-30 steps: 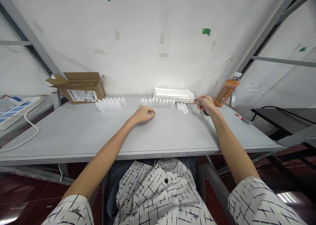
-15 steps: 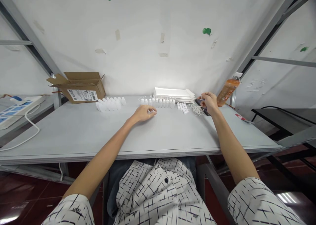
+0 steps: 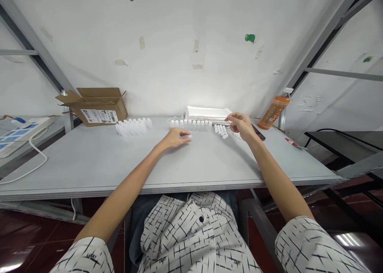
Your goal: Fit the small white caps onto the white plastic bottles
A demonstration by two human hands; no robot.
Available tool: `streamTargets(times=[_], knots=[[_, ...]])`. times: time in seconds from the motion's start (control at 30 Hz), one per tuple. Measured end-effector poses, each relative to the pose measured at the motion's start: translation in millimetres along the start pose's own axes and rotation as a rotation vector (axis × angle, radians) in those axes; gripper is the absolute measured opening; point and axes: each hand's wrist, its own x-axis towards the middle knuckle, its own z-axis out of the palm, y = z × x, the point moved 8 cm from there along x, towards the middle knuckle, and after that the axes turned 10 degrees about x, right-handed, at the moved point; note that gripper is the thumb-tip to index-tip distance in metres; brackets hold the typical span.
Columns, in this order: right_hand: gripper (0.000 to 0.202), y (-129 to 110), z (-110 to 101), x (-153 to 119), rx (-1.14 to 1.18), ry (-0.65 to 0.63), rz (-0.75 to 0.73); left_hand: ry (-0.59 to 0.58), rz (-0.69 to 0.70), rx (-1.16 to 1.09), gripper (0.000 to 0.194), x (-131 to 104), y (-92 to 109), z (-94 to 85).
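Note:
My left hand (image 3: 175, 138) is closed around a small white plastic bottle (image 3: 189, 136), mostly hidden by the fingers, low over the table. My right hand (image 3: 243, 126) is raised above the pile of white string loops (image 3: 237, 135), its thumb and index finger pinched together. Whatever may be in that pinch is too small to make out. Just left of it lies a cluster of small white caps (image 3: 220, 130). Behind my left hand stands a row of small white bottles (image 3: 194, 125), several with string loops at their tops.
More small white bottles (image 3: 133, 127) stand to the left, near an open cardboard box (image 3: 101, 109). A stack of white sheets (image 3: 208, 113) lies against the wall. On the right are a dark phone (image 3: 259, 132) and an orange drink bottle (image 3: 274, 111). A power strip (image 3: 24, 133) sits far left.
My right hand has moved left from beside the drink bottle and phone to above the string pile and caps, uncovering more of the phone. My left hand has shifted very slightly right.

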Motion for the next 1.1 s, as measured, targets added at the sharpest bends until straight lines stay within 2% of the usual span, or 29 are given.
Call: streamTargets(times=[0.2, 0.33, 0.47, 0.63, 0.83, 1.1], knots=[[0.027, 11.7, 54.8, -20.1, 0.063, -0.148, 0.006, -0.057, 0.03, -0.095, 0.042, -3.1, 12.9, 13.6], [0.034, 23.2, 75.9, -27.4, 0.022, -0.278, -0.001, -0.021, 0.048, 0.005, 0.04, -3.0, 19.8, 18.5], [0.036, 28.2, 81.0, -29.8, 0.005, -0.329, -0.026, -0.006, 0.01, 0.085, 0.037, -3.7, 21.3, 21.9], [0.033, 28.6, 82.6, -32.0, 0.028, -0.307, -0.036, -0.061, -0.047, 0.112, 0.039, -6.6, 22.4, 24.4], [0.037, 31.1, 82.8, -33.6, 0.084, -0.263, -0.005, -0.111, 0.001, 0.126, 0.038, -6.7, 24.1, 30.0], [0.04, 36.5, 84.1, -33.7, 0.119, -0.267, 0.029, -0.088, 0.044, 0.118, 0.042, -4.2, 19.2, 33.5]])
